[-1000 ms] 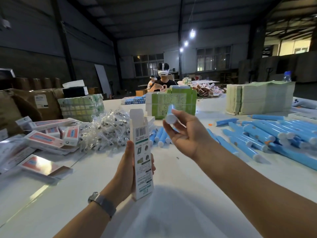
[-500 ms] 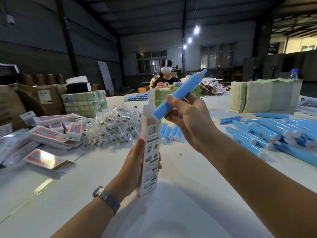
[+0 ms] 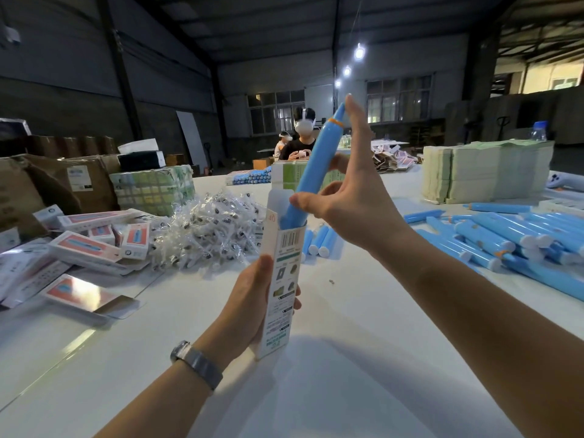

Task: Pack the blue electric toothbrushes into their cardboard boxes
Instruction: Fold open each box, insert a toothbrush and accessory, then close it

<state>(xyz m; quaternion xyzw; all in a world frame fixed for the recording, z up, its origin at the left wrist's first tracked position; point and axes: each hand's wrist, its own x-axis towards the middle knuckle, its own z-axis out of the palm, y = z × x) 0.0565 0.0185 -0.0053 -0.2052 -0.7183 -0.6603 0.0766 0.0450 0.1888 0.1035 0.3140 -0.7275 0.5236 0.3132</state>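
My left hand [image 3: 249,306] grips a tall white cardboard box [image 3: 282,273] upright above the white table [image 3: 363,327], its top flap open. A blue electric toothbrush [image 3: 317,165] stands tilted with its bottom end inside the box's open top. My right hand [image 3: 350,197] holds the toothbrush: the thumb lies across its lower part and the forefinger stretches up along it to the narrow tip. A heap of more blue toothbrushes [image 3: 505,238] lies on the table to the right.
Packed boxes [image 3: 94,245] and a pile of clear-wrapped small parts [image 3: 208,232] lie at the left. Stacks of flat cartons [image 3: 483,172] stand at the back right, brown cartons [image 3: 63,181] at the far left. A person [image 3: 300,140] sits across the table.
My right hand turned the toothbrush from nearly end-on to upright and lowered its bottom end into the box's open top. My left hand kept the box upright, raising it slightly.
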